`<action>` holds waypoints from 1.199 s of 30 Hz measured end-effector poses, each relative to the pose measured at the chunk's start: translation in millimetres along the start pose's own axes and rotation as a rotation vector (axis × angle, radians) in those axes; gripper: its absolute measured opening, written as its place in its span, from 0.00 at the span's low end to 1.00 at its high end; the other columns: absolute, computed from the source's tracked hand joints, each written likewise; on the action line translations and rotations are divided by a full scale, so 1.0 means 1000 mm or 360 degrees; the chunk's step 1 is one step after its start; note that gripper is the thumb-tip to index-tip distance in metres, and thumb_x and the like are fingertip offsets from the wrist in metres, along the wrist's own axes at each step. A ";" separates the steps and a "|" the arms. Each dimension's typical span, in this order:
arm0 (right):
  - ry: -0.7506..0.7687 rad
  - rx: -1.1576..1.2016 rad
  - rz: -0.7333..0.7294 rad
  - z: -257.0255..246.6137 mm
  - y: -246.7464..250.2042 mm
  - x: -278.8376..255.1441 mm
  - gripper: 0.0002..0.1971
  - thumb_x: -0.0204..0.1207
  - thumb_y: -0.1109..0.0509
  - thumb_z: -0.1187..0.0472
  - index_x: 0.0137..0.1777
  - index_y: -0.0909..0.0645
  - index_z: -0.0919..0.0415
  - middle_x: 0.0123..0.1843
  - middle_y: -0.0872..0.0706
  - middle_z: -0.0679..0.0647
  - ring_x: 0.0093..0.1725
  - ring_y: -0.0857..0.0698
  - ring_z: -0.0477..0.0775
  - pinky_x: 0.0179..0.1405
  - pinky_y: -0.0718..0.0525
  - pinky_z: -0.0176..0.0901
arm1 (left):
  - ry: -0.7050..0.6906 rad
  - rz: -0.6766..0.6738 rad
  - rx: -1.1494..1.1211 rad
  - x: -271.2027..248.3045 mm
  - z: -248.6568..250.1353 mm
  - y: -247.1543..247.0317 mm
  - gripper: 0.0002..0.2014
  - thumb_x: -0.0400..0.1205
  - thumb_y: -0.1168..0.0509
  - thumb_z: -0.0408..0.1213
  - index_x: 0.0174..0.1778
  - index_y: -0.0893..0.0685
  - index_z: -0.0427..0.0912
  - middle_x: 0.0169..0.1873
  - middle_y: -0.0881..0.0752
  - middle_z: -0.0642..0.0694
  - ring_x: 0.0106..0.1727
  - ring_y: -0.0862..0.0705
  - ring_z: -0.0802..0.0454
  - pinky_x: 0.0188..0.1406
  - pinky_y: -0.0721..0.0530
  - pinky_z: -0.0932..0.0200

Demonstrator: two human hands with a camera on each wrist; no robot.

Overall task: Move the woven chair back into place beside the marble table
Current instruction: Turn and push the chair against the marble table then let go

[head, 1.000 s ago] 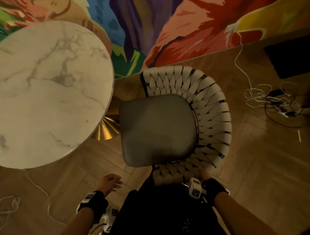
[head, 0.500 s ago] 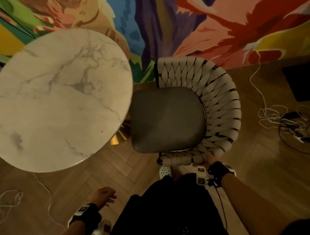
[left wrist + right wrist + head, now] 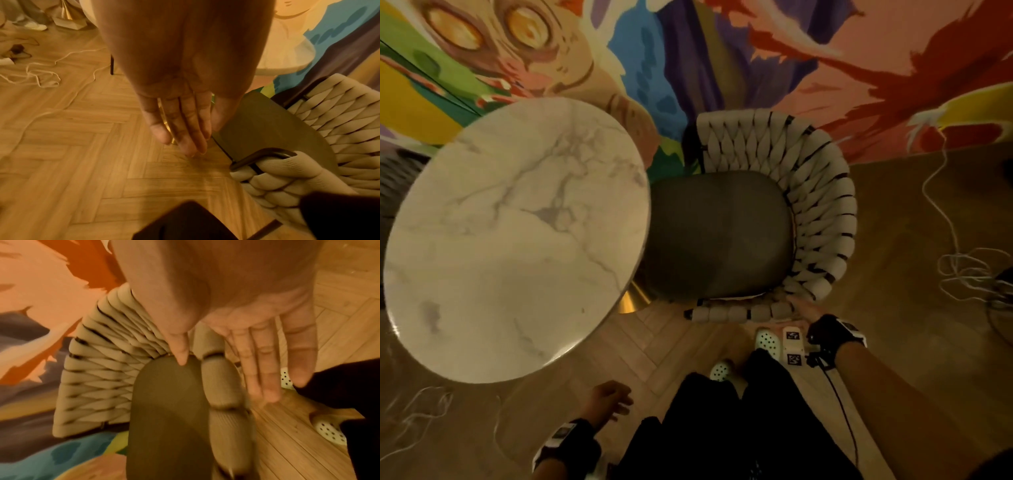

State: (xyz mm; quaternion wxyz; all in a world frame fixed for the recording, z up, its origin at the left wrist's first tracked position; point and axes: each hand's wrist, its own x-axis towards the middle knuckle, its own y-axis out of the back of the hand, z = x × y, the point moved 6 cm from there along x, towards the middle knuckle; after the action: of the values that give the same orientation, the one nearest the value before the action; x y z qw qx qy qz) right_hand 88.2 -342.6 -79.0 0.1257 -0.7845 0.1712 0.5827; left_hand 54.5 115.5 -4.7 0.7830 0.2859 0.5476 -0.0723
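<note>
Woven chair [image 3: 815, 219], grey seat edge tucked under marble table [image 3: 517, 236] rim, beside mural wall. Right hand [image 3: 806, 310]: fingers straight, against near armrest (thumb over seat side). Left hand [image 3: 606, 399]: loose, holding nothing, above floor.

The room is dim and warm-toned in all three views, with an amber cast over the herringbone floor [image 3: 72, 146]. In the head view the marble table [image 3: 517, 240] is the brightest surface, with a small glare on its near rim; the brass base below it catches a golden glint. The grey seat cushion [image 3: 719, 236] beside the table shows a soft diagonal shadow. Wide-angle distortion bends the mural [image 3: 756, 51] behind the table. Corners fall dark. Motion blur smears the woven chair [image 3: 98, 378] in the right wrist view, and the right hand [image 3: 246, 331] is soft. The left hand [image 3: 185, 100] looms near, shaded, slightly blurred.
</note>
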 end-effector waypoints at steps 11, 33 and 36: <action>0.0289 -0.0132 0.0296 -0.149 0.082 -0.012 0.17 0.83 0.41 0.60 0.69 0.27 0.65 0.56 0.19 0.56 0.53 0.15 0.57 0.31 0.13 0.38 | -0.0659 -0.0084 0.0543 0.063 0.161 -0.095 0.35 0.73 0.30 0.30 0.76 0.32 0.51 0.62 0.31 0.54 0.65 0.21 0.43 0.55 0.17 0.47; 0.0320 -0.0023 0.0277 -0.120 0.063 0.004 0.06 0.78 0.36 0.62 0.41 0.21 0.52 0.49 0.19 0.56 0.37 0.22 0.47 0.40 0.22 0.42 | -0.0642 -0.0227 0.0892 0.058 0.172 -0.097 0.28 0.81 0.36 0.33 0.78 0.35 0.40 0.77 0.29 0.37 0.74 0.26 0.41 0.72 0.28 0.53; 0.0191 -0.0150 0.0430 -0.090 0.081 0.031 0.07 0.75 0.33 0.59 0.49 0.19 0.61 0.54 0.21 0.60 0.45 0.21 0.57 0.38 0.21 0.49 | -0.0651 -0.0201 0.0919 0.050 0.177 -0.101 0.27 0.82 0.37 0.31 0.78 0.35 0.39 0.77 0.30 0.37 0.74 0.26 0.41 0.71 0.29 0.55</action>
State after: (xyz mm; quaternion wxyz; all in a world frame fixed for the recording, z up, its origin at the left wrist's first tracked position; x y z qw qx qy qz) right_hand 141.4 -456.0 -82.0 -0.0012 -0.7928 0.2548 0.5537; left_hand 175.8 -51.3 -44.7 0.7574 0.4405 0.3531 -0.3282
